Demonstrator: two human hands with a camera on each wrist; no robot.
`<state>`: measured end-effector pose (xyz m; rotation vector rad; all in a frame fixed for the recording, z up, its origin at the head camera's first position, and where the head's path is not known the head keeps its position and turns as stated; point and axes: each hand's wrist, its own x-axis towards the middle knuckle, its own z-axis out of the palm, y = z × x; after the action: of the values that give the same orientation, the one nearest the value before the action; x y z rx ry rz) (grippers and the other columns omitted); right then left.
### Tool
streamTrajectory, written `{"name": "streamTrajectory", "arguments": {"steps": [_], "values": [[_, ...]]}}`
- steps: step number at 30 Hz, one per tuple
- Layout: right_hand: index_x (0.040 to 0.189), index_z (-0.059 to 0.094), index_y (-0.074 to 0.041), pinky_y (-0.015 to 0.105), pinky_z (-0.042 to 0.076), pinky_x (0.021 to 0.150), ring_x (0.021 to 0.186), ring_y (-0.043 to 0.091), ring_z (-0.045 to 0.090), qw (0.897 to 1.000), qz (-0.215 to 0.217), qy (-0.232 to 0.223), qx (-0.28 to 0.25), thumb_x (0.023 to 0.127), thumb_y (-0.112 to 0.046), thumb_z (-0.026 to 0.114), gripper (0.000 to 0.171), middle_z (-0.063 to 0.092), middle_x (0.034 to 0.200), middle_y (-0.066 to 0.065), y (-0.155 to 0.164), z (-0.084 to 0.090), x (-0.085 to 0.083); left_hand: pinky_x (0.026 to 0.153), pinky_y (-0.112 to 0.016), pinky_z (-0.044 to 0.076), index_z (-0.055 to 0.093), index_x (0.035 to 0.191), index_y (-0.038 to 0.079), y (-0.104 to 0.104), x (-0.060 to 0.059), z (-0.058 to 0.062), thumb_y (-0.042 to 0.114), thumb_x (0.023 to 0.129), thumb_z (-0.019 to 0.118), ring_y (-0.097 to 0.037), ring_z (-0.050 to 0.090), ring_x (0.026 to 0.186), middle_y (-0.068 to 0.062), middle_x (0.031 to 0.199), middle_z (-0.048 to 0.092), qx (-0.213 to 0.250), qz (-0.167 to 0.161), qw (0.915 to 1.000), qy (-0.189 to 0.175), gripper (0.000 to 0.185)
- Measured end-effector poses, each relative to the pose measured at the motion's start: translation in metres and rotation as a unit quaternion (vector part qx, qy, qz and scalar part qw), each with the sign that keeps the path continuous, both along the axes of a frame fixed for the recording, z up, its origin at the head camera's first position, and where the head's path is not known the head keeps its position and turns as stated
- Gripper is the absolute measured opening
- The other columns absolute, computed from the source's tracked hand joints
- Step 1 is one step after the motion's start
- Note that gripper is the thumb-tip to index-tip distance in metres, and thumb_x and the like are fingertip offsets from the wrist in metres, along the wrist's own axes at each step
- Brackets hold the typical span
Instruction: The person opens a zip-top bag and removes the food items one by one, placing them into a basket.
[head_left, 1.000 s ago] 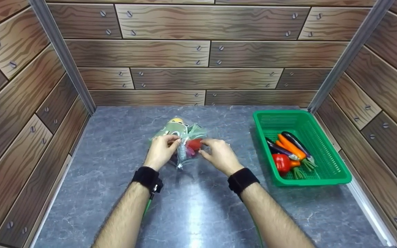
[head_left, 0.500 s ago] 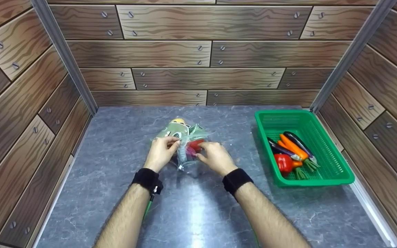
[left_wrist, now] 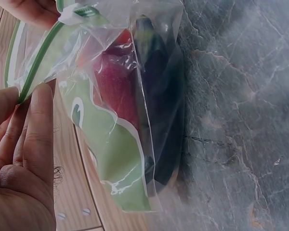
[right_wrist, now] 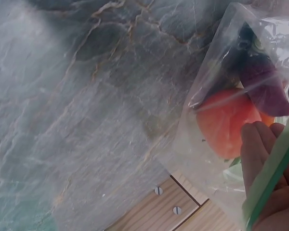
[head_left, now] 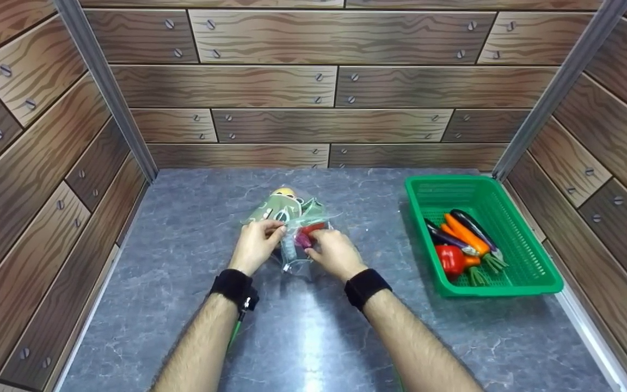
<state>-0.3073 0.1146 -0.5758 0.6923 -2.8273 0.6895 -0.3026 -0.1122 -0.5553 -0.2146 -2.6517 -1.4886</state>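
Observation:
A clear zip bag (head_left: 289, 253) with green print and a green zip strip lies mid-table, holding a purple vegetable (left_wrist: 116, 82), a dark eggplant (left_wrist: 159, 91) and a red rounded vegetable (right_wrist: 226, 118). My left hand (head_left: 256, 244) pinches the bag's zip edge between thumb and fingers. Reaching in at the bag's mouth from the right, my right hand (head_left: 338, 255) has its fingers (right_wrist: 257, 139) extended near the red vegetable. The zip strip crosses over that hand in the right wrist view. Thumb and fingers are apart around the purple vegetable's near end.
To the right stands a green basket (head_left: 553, 280) with eggplants (head_left: 471, 226), carrots (head_left: 466, 234) and a red bell pepper (head_left: 449, 260). Wood-patterned walls (head_left: 324, 125) enclose the grey marbled table (head_left: 183, 272) at the back and sides.
My right hand has moved left and slightly down, from beside the red vegetable into the bag's mouth by the purple one. My left hand keeps its pinch on the zip edge.

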Motion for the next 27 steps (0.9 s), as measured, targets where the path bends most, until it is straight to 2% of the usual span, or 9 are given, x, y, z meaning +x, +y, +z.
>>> {"name": "streamTrajectory", "arguments": {"steps": [7,11,16,27], "values": [[0.108,0.080,-0.007,0.060,0.070,0.085,0.094,0.039,0.085,0.999,-0.026,-0.007,0.025,0.104,-0.021,0.092,0.019,0.087,0.103,0.013,-0.007,-0.008,-0.002,0.088,-0.038,0.076,0.086,0.132,-0.002,-0.002,0.001,-0.004,0.014,0.114,0.077,-0.033,0.090,0.105,-0.021,0.120,0.090,0.018,-0.003,0.9998,-0.002,0.025],[0.111,0.080,-0.007,0.059,0.070,0.085,0.096,0.041,0.087,0.999,-0.032,-0.003,0.026,0.103,-0.021,0.092,0.020,0.088,0.104,0.015,-0.010,-0.012,-0.003,0.088,-0.035,0.076,0.086,0.131,-0.002,-0.003,0.002,-0.004,0.013,0.114,0.077,-0.033,0.090,0.106,-0.022,0.120,0.090,0.029,-0.003,0.9996,-0.007,0.024],[0.106,0.078,-0.008,0.059,0.071,0.082,0.094,0.043,0.087,0.999,-0.040,0.007,0.021,0.103,-0.019,0.091,0.017,0.089,0.102,0.015,-0.013,-0.016,-0.003,0.088,-0.035,0.076,0.086,0.132,-0.001,-0.004,0.003,-0.003,0.013,0.115,0.076,-0.034,0.090,0.107,-0.022,0.121,0.090,0.033,-0.003,0.9994,-0.013,0.024],[0.107,0.078,-0.008,0.062,0.070,0.077,0.090,0.047,0.086,0.998,-0.050,0.026,0.005,0.108,-0.012,0.084,0.007,0.088,0.099,0.019,-0.013,-0.012,0.002,0.089,-0.034,0.075,0.085,0.132,-0.003,-0.003,0.003,-0.002,0.013,0.115,0.076,-0.035,0.090,0.109,-0.023,0.122,0.089,0.041,-0.002,0.9990,-0.017,0.025]]}}
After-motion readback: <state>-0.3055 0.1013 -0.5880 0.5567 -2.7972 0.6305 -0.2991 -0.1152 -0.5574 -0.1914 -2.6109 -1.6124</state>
